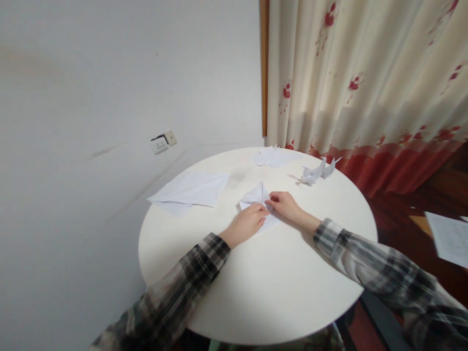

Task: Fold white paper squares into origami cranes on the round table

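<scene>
Head view | frame center | our left hand point(247, 224), loosely flattened, rests on folded white paper point(255, 195); our right hand point(287, 205) pinches its edge.

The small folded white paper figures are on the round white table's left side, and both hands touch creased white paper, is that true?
No, the head view shows the paper figures on the right side of the table; left hand and right hand do touch creased white paper.
</scene>
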### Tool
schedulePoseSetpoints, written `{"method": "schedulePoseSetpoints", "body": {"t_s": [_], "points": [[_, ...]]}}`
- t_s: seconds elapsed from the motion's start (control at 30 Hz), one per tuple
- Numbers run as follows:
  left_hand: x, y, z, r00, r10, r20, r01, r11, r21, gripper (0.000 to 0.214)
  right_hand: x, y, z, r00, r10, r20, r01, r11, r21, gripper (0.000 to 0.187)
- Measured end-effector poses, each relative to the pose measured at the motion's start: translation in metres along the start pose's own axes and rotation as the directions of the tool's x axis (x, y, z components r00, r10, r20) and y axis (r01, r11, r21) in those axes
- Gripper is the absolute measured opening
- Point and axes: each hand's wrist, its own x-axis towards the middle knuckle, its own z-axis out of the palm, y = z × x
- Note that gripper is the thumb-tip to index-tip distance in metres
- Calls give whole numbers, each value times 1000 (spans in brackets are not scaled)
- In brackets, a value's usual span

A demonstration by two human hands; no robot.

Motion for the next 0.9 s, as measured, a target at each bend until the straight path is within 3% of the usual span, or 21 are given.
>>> {"method": "schedulePoseSetpoints", "body": {"t_s": [0.2,0.9], "points": [[3,4,0,999,-1,46,-4,994,106,31,1,0,1,1000,19,15,-19,1000,16,23],[6,4,-3,997,17,73,-24,995,98,32,-2,-6,0,996,-4,88,6,1000,-15,21]]}}
